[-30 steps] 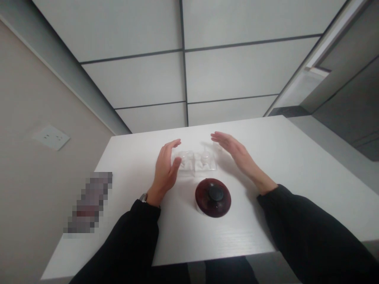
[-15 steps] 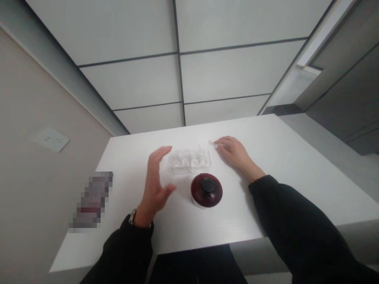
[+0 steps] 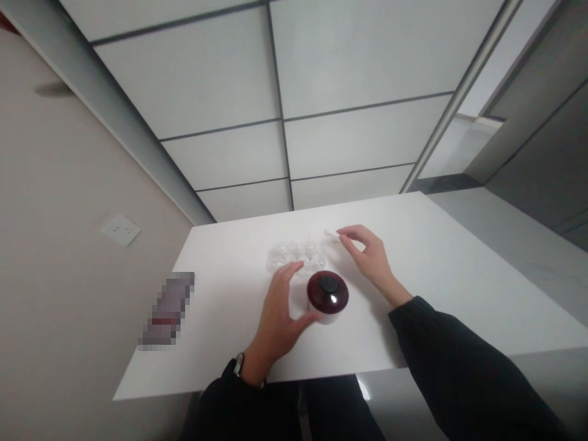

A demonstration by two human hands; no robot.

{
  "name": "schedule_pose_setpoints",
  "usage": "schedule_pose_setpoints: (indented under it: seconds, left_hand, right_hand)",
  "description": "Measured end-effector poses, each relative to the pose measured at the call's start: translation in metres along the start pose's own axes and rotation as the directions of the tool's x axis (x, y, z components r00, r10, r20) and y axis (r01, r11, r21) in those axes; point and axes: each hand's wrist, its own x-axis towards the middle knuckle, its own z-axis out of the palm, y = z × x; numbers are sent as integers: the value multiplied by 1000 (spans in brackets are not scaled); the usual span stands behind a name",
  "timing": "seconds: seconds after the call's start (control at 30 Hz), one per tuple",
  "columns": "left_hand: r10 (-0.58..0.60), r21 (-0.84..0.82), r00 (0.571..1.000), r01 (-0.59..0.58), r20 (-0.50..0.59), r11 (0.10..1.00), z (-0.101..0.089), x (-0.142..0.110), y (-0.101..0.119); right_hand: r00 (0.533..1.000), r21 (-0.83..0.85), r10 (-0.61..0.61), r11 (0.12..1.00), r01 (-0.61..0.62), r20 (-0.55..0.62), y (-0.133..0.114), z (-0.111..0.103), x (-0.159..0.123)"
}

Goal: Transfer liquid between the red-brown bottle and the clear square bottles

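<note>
A small white pot with a glossy dark red lid and a black knob stands upright on the white table. My left hand is at its left side, thumb and fingers spread wide in a C shape. The thumb tip is close to the pot's lower wall; whether it touches I cannot tell. Behind the pot lies a clear plastic tray with two rounded domes, partly covered by my left fingers. Right of the tray, my right hand pinches a small clear piece between thumb and fingertips; its kind is too faint to tell.
A blurred-out flat rectangular object lies at the table's left edge. The white table meets a panelled white front at the back. A wall socket is on the left wall.
My left hand has moved right, from beside the pot to close around its left side. My right hand stays by the tray with the clear piece. The camera view has shifted.
</note>
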Motion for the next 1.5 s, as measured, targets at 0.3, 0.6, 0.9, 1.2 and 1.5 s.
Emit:
schedule_pose_setpoints:
  seconds: [0.3,0.6,0.9,1.2,1.5]
  left_hand:
    - [-281,-71,947,295,153,953,-31,44,-91]
    - [-275,85,938,262,211,961,-32,42,-91]
    - [-289,86,930,276,226,957,-34,45,-86]
    - [-305,87,926,293,220,952,-32,43,-89]
    - [-304,74,931,295,201,953,-34,44,-87]
  right_hand:
    - [710,-94,-271,899,429,650,-75,22,81]
    - [273,-69,-191,690,721,943,-111,69,101]
    - [290,-161,-105,634,756,951,-131,61,96]
    - [344,-293,41,627,722,938,-153,64,94]
    - [291,-238,9,598,765,957,-144,67,89]
